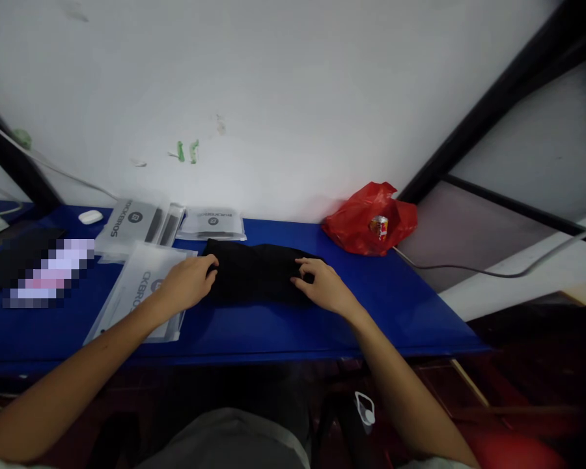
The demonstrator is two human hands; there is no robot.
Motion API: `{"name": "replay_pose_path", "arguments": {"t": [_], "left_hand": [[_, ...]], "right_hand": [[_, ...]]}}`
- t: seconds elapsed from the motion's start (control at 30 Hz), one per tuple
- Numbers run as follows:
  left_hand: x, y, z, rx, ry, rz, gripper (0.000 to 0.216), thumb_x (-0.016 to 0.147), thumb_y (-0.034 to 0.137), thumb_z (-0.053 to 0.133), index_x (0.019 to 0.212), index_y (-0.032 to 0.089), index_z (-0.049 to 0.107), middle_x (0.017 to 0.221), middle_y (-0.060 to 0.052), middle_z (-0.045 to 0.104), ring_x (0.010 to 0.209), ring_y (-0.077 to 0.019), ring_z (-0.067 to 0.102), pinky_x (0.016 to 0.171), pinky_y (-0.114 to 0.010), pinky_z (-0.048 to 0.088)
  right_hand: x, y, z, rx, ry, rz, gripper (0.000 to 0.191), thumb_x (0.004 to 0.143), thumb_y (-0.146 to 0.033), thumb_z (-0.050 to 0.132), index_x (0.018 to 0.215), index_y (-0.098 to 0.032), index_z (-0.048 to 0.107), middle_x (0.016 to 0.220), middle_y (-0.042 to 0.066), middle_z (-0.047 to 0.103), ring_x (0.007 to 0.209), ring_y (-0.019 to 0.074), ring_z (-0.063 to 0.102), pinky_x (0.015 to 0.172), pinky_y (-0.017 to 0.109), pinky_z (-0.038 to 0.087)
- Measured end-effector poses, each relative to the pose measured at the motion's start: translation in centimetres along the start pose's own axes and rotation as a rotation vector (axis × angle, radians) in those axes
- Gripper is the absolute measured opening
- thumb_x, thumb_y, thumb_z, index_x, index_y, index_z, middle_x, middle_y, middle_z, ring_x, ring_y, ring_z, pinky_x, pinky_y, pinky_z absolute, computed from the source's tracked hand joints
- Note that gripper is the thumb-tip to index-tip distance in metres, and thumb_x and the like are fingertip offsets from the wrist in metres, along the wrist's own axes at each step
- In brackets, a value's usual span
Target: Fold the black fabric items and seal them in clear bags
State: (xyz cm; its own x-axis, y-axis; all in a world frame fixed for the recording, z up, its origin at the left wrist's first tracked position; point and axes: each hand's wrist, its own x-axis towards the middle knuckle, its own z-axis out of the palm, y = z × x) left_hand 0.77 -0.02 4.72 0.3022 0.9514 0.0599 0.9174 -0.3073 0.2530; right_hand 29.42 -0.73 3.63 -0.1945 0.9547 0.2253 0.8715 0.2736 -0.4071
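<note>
A black folded piece of fabric [256, 270] lies crosswise on the blue table, near its middle; whether it is a garment cannot be made out. At its left end, my left hand [188, 281] pinches the edge between thumb and fingers. My right hand [325, 283] has its curled thumb and fingers closed on the fabric toward the other end. Just under my left wrist is a clear zip bag [122, 299] with dark lettering, partly covered by the forearm.
More lettered zip bags [131, 225] lie at the back left, and another bag [212, 223] is against the wall. A crumpled red plastic bag [356, 221] stands at the back right, beside a cable [449, 266]. Farther left are a white case [90, 217] and a blurred-out item [53, 270].
</note>
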Motion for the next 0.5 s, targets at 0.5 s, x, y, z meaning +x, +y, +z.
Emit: {"name": "replay_pose_path", "arguments": {"t": [0.5], "left_hand": [[-0.5,0.9,1.3,0.361,0.107,0.127,0.025,0.091,0.016,0.036,0.104,0.012,0.057,0.103,-0.012,0.058,0.097,-0.0262,0.054,0.076,-0.036,0.044]], "right_hand": [[-0.2,0.6,1.8,-0.116,0.218,-0.281,0.011,0.082,-0.027,0.059,0.09,-0.02,0.063,0.128,0.012,0.057,0.122,0.0267,0.05,0.102,0.049,0.039]]}}
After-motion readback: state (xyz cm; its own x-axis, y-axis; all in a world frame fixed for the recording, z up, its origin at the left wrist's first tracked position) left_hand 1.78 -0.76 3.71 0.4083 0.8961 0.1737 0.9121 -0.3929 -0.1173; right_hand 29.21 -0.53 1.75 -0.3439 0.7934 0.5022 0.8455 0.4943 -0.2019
